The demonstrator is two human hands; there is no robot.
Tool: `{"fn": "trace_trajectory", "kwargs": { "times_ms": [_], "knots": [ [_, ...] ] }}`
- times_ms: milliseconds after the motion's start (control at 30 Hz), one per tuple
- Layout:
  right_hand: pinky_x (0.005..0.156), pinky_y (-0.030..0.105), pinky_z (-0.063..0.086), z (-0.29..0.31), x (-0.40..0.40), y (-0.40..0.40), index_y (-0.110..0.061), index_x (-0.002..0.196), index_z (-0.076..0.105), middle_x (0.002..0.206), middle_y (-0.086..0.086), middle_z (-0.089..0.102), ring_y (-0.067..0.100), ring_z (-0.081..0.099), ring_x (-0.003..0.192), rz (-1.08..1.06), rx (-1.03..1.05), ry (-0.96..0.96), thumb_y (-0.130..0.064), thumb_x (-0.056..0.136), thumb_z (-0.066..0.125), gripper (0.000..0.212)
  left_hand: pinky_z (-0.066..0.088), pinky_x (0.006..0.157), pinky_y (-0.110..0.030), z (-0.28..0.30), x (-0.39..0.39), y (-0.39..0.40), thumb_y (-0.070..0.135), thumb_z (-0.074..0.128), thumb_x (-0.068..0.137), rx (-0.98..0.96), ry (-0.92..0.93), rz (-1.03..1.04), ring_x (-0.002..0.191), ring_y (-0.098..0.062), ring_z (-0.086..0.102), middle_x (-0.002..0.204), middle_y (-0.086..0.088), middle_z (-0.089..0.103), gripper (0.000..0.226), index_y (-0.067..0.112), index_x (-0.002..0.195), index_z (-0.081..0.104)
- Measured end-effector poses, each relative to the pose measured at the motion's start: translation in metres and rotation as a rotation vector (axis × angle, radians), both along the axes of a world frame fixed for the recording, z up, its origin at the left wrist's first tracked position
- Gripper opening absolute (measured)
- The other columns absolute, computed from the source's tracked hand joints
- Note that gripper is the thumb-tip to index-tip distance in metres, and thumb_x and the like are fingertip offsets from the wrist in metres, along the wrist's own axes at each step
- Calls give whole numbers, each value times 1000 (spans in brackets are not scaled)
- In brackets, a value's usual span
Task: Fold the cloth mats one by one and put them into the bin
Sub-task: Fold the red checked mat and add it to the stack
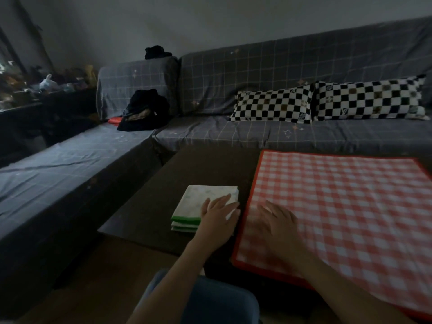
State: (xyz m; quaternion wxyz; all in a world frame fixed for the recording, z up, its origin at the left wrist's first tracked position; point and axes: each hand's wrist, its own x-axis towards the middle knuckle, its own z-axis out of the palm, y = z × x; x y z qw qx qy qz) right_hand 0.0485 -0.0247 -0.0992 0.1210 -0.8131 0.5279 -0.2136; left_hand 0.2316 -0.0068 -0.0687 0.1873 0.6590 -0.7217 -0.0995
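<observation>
Flattened fingers of the left hand (218, 215) are pressed on a folded mat (205, 204), a thick white square with green edges, on the dark table (149, 206). Just beside it, a thin red-and-white checked mat (339, 206) is spread flat under the right hand (279, 220), fingers straight and slightly apart.

I am sitting in a dim home living room. A long L-shaped sofa (257, 134) under a grey grid-patterned cover wraps the far and left sides. Two black-and-white checkered cushions (327, 102) lean against its back on the right, and a heap of dark clothes (145, 111) sits in its corner. A low dark coffee table (152, 206) stands near me. At far left, a cluttered side surface (35, 90) holds household odds and ends, too dim to identify.
</observation>
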Motion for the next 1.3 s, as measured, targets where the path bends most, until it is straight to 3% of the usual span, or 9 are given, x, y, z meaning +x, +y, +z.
{"fn": "trace_trajectory", "kwargs": {
  "times_ms": [133,333,500,600,733,867,1000,1133,1300],
  "knots": [
    [113,36,11,-6,-51,17,-24,140,40,149,1,35,21,27,138,-75,-12,21,-60,73,1,86,-2,119,-34,-11,-43,14,37,35,98,-19,36,-129,142,-8,22,150,7,36,41,30,137,47],
    [103,36,22,-15,-128,51,-17,122,61,125,4,59,29,48,121,-99,26,0,-55,80,19,70,29,112,-32,-20,-105,39,35,41,92,64,157,-279,128,-15,47,136,-2,55,44,18,127,60],
    [102,27,19,-10,-182,75,-28,122,58,122,-9,56,15,43,120,-89,80,51,-62,76,14,72,32,107,-21,-20,-146,52,28,47,98,152,163,-335,123,-2,44,137,5,52,35,20,131,55],
    [105,25,25,-8,-202,84,-32,121,58,122,-13,56,9,46,118,-66,80,38,-64,80,25,62,38,101,-19,-24,-160,54,35,54,94,180,251,-386,116,4,47,132,12,56,32,27,124,61],
    [93,-1,17,0,-219,94,-36,120,59,123,-24,48,-9,36,112,27,74,49,-43,89,55,32,32,92,-11,-29,-169,53,39,67,85,251,288,-414,114,5,44,131,16,53,26,27,107,71],
    [100,15,17,-3,-229,98,-46,120,54,130,-28,39,-8,30,120,50,167,16,-48,85,58,35,26,98,-17,-34,-169,51,43,70,79,248,265,-428,120,6,38,135,18,48,30,30,106,70],
    [92,5,16,-3,-229,96,-41,119,58,126,-30,37,-12,26,115,53,136,25,-45,84,61,36,25,106,-27,-37,-167,51,47,71,75,255,251,-403,127,1,36,138,21,46,33,37,107,68],
    [101,17,14,-6,-230,95,-41,117,60,135,-24,42,-8,28,121,37,158,36,-49,81,62,37,22,103,-23,-36,-167,52,47,73,74,233,226,-402,127,2,34,139,19,45,39,36,110,67],
    [100,18,15,-4,-229,97,-36,112,65,135,-21,45,-9,26,116,19,152,23,-44,82,64,31,24,107,-27,-33,-167,54,42,73,76,218,212,-415,128,-1,35,139,18,46,36,32,110,69]
  ]
}}
